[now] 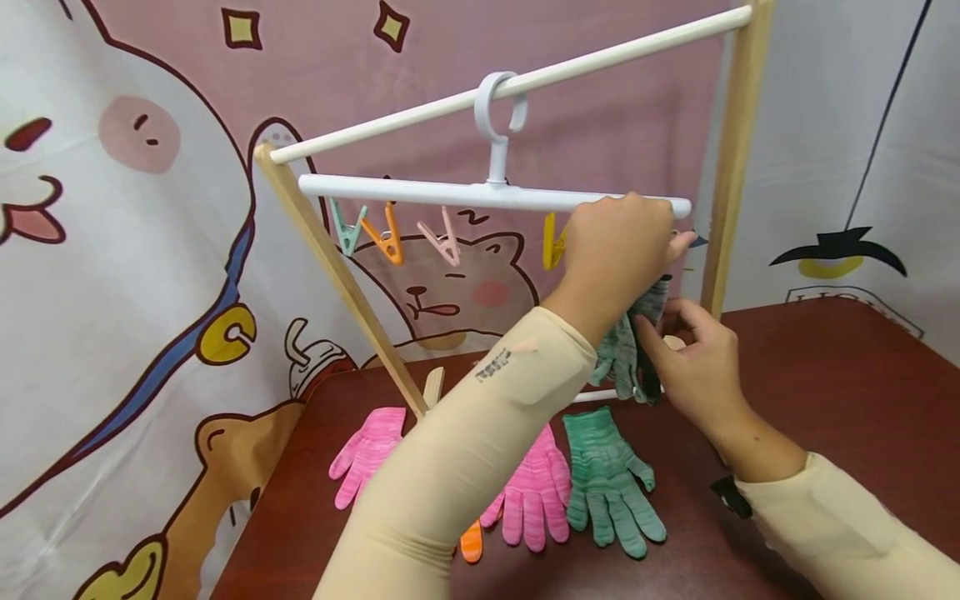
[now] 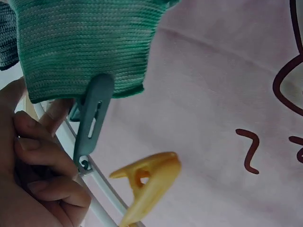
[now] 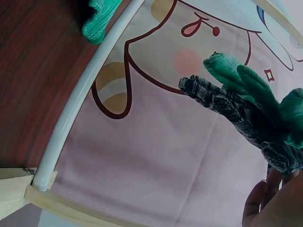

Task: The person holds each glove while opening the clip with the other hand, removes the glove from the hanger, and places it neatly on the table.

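Note:
A white hanger (image 1: 420,192) hangs from the rack's top rod. My left hand (image 1: 618,246) is at its right end, fingers curled beside a dark teal clothespin (image 2: 94,120) in the left wrist view; what they hold is hidden and I cannot tell. That clothespin grips the cuff of a green knit glove (image 2: 87,47). Beside the green glove is a dark grey knit glove (image 3: 232,113). Lower down, my right hand (image 1: 701,358) pinches the dark grey glove between thumb and fingers. A yellow clothespin (image 1: 553,242) hangs just left of my left hand.
Mint (image 1: 348,229), orange (image 1: 386,233) and pink (image 1: 442,237) clothespins hang along the hanger's left half. Pink gloves (image 1: 536,492), a green glove (image 1: 611,475) and an orange fingertip (image 1: 471,542) show on the brown table (image 1: 817,392). The rack's wooden posts (image 1: 731,158) flank the hanger.

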`<action>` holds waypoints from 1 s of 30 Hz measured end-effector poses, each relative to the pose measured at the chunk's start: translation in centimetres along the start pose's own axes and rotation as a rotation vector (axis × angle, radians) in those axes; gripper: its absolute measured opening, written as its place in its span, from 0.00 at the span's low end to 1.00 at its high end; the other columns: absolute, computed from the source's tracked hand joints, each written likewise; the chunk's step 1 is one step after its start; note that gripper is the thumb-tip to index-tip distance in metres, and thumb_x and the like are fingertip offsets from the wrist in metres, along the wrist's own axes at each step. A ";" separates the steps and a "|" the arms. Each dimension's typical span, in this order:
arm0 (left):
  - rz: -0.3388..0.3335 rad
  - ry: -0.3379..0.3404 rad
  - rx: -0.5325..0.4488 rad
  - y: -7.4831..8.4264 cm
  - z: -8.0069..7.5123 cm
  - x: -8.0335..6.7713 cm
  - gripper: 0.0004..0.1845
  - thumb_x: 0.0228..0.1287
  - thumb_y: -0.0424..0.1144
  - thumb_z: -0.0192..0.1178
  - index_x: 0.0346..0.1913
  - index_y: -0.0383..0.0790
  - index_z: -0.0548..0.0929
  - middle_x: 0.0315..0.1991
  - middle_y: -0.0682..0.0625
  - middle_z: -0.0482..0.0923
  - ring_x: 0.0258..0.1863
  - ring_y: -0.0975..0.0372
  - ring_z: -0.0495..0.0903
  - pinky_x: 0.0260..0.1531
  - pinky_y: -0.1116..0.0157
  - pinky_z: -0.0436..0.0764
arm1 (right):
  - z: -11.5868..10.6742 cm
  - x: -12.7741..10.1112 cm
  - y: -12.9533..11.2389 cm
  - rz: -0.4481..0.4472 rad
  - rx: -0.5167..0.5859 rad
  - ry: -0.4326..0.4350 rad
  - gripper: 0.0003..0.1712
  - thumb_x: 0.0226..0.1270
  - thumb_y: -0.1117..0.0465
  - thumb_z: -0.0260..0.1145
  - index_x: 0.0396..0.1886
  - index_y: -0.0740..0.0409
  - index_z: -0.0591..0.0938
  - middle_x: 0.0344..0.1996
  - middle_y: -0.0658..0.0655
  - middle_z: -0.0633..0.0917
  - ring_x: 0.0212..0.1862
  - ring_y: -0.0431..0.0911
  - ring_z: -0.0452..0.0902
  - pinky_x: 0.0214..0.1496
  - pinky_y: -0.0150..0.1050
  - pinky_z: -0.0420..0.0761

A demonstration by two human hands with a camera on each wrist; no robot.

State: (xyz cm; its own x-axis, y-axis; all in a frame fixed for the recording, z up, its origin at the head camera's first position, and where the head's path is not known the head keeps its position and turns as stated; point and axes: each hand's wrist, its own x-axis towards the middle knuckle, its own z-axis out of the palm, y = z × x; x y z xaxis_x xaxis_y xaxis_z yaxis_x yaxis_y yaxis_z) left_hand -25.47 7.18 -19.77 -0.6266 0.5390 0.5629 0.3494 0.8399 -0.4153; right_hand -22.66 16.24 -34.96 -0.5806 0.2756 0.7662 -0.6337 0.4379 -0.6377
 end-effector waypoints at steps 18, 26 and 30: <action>-0.021 -0.114 0.005 1.4 -1.2 0.7 0.11 0.67 0.65 0.57 0.38 0.68 0.86 0.25 0.66 0.83 0.23 0.69 0.80 0.18 0.66 0.76 | 0.1 -0.2 -0.2 -0.005 0.011 0.008 0.04 0.58 0.71 0.71 0.31 0.64 0.83 0.24 0.42 0.77 0.34 0.26 0.76 0.44 0.19 0.72; -0.025 -0.075 0.026 1.6 -1.0 0.7 0.09 0.69 0.56 0.58 0.34 0.67 0.87 0.26 0.66 0.84 0.22 0.69 0.80 0.17 0.67 0.74 | 0.2 -0.2 -0.6 -0.001 0.007 0.013 0.03 0.59 0.71 0.71 0.30 0.64 0.83 0.23 0.42 0.77 0.34 0.25 0.77 0.43 0.19 0.72; -0.032 -0.059 0.026 1.5 -0.9 0.7 0.09 0.69 0.52 0.57 0.34 0.66 0.87 0.26 0.66 0.84 0.21 0.69 0.79 0.16 0.66 0.73 | 0.3 -0.2 -0.5 -0.004 0.005 0.016 0.03 0.59 0.71 0.71 0.30 0.64 0.83 0.24 0.42 0.77 0.35 0.24 0.77 0.43 0.19 0.73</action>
State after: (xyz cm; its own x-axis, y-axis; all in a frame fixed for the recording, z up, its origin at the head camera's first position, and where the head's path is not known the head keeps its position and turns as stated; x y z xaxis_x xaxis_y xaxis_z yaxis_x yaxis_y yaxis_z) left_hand -24.73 8.88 -19.32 -0.6771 0.5068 0.5335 0.3113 0.8542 -0.4164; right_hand -22.36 15.69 -34.79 -0.5698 0.2879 0.7697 -0.6382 0.4350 -0.6352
